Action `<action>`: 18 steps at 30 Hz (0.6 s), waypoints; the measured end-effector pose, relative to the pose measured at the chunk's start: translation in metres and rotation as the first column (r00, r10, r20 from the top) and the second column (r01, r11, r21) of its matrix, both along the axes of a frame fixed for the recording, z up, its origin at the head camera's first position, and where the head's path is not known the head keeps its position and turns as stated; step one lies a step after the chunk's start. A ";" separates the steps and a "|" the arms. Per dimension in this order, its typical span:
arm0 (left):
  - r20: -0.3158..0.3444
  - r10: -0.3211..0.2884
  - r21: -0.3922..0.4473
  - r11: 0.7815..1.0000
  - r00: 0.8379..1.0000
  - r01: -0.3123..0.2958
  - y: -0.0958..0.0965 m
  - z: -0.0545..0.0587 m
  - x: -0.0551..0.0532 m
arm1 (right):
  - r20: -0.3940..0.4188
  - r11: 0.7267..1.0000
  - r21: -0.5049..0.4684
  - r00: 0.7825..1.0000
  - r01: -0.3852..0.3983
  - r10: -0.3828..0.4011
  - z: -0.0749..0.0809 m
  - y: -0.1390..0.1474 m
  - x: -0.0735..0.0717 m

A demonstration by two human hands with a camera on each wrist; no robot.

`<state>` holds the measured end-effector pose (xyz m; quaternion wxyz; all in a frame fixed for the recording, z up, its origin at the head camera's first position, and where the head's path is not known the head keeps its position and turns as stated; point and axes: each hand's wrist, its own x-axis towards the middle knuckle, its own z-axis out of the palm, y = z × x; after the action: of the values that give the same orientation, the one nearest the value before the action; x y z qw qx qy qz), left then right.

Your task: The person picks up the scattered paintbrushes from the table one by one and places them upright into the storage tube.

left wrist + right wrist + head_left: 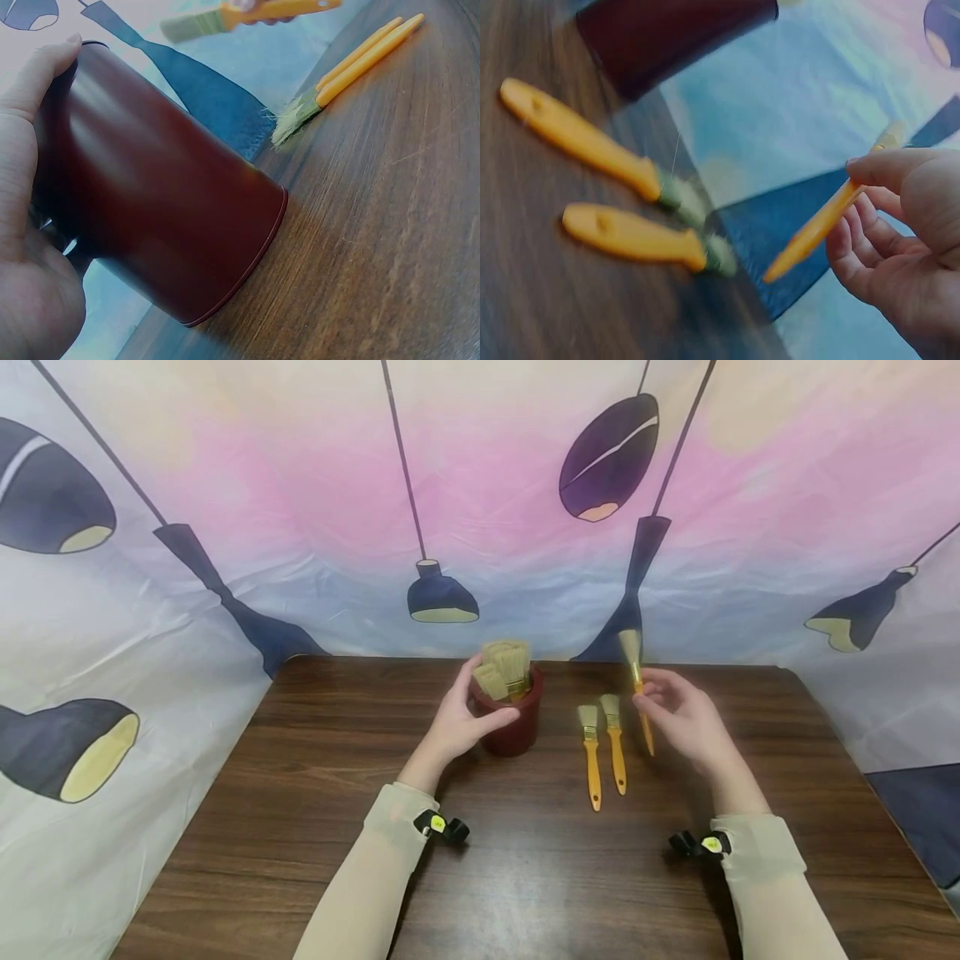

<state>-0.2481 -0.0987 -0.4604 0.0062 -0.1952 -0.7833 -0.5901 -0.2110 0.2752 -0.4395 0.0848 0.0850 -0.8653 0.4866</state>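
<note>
My left hand grips a dark red cup standing on the table, thumb on its near side and fingers round the left. Several paintbrushes stick out of the cup, bristles up. In the left wrist view the cup's smooth wall fills the middle. My right hand pinches a paintbrush with a yellow handle, bristles up, above the table. Between the cup and this hand two more yellow-handled paintbrushes, a left one and a right one, lie side by side, bristles toward the back.
The brown wooden table reaches back to a hanging cloth printed with lamps. Its back edge runs just behind the cup. A small black camera is strapped to each wrist.
</note>
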 end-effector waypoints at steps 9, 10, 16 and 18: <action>0.016 0.011 -0.029 1.000 1.000 -0.011 0.000 -0.002 0.000 | -0.048 0.994 -0.101 0.998 -0.039 0.035 0.029 -0.031 0.010; 0.018 0.016 -0.035 0.999 1.000 -0.016 0.000 -0.002 0.001 | -0.058 0.992 -0.117 0.998 -0.036 0.029 0.032 -0.034 0.010; 0.024 0.041 -0.059 0.998 0.999 -0.039 0.000 0.001 0.002 | -0.077 0.981 -0.195 0.997 -0.015 0.000 0.049 -0.054 0.006; 0.024 0.041 -0.059 0.997 0.999 -0.040 0.000 0.001 0.002 | -0.081 0.979 -0.206 0.997 -0.017 0.001 0.057 -0.060 0.002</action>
<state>-0.2462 -0.0986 -0.4592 0.0028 -0.1719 -0.8042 -0.5690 -0.2086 0.2153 -0.3828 0.1259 0.0994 -0.8057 0.5702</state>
